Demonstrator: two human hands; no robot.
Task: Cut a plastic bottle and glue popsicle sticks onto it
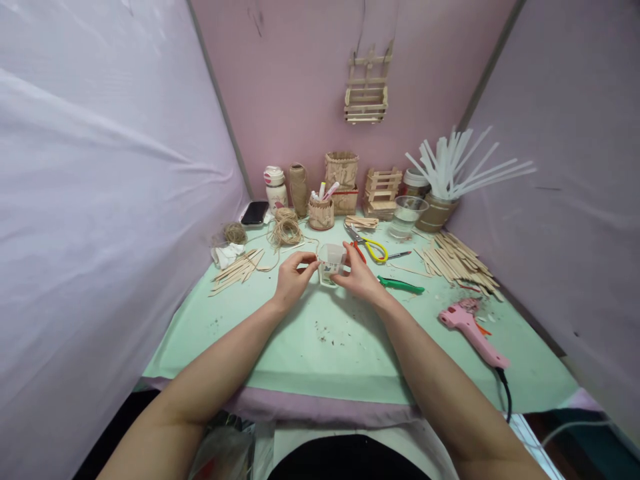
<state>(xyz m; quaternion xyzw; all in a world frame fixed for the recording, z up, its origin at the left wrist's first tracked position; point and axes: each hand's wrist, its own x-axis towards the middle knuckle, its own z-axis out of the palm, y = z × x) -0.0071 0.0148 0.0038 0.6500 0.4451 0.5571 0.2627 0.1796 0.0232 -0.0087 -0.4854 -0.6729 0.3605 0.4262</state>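
A small clear plastic cup (331,255) with a printed picture on its side is between my two hands, above the middle of the green table. My right hand (359,275) wraps its fingers and thumb around the cup's right side. At the left side of the cup, my left hand (296,279) has thumb and forefinger pinched together at the wall. Whether anything thin is also in that pinch is too small to tell. Just beyond the right hand lie yellow-handled scissors (376,250) and green-handled pliers (401,285).
A pink glue gun (474,333) lies at right with its cord over the edge. Wooden sticks (453,261) are heaped behind it; more sticks (237,272) lie left. Twine (287,228), a pen cup (321,215), a water bowl (406,217) and glue sticks (445,167) stand behind.
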